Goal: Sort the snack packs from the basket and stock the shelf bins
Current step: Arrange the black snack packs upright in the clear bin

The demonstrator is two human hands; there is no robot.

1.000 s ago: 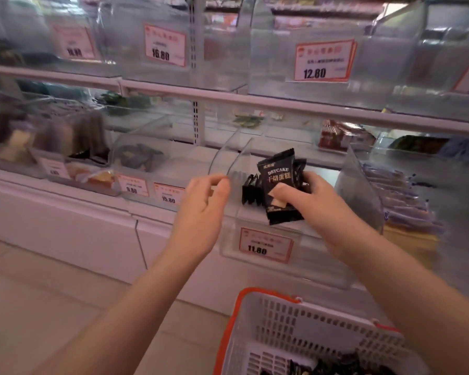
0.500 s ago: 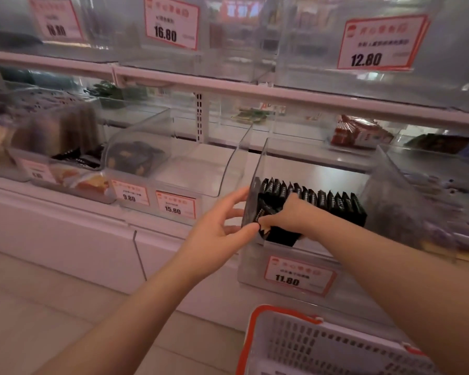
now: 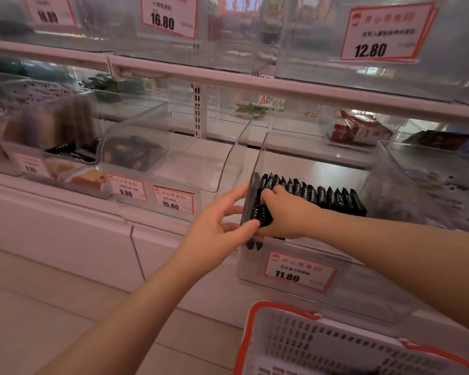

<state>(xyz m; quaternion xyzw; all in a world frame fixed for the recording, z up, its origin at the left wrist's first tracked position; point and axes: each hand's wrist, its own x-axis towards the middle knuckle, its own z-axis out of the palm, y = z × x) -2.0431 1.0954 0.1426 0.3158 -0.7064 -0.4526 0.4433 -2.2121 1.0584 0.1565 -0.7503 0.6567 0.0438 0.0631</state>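
the black snack packs (image 3: 320,194) stand on edge in a tight row inside a clear shelf bin (image 3: 385,185), the one whose front carries an orange-framed price tag reading 11.80 (image 3: 299,272). the row runs from the bin's left wall toward its right side, and the packs at the left end sit lower and nearer the front than the others. the right hand (image 3: 287,212) is inside the bin at that left end, fingers curled closed over the tops of the nearest packs, pressing on them. the left hand (image 3: 220,228) is outside the bin, fingers spread, its thumb tip and fingertips against the clear left wall beside those same packs; it seems to be bracing the wall rather than gripping anything, though the clear plastic makes the contact hard to judge.

just left of this bin is another clear bin (image 3: 190,163) tagged 15.80 (image 3: 173,200), with a 9.80 tag (image 3: 126,189) beside it and dark blurred packets (image 3: 132,154) behind that one. above, the upper shelf holds more clear bins with tags reading 16.80 (image 3: 168,18) and 12.80 (image 3: 385,33). red packs (image 3: 355,128) lie at the back right of the lower shelf. below the arms, at the bottom right, is a white basket with an orange rim (image 3: 282,307).
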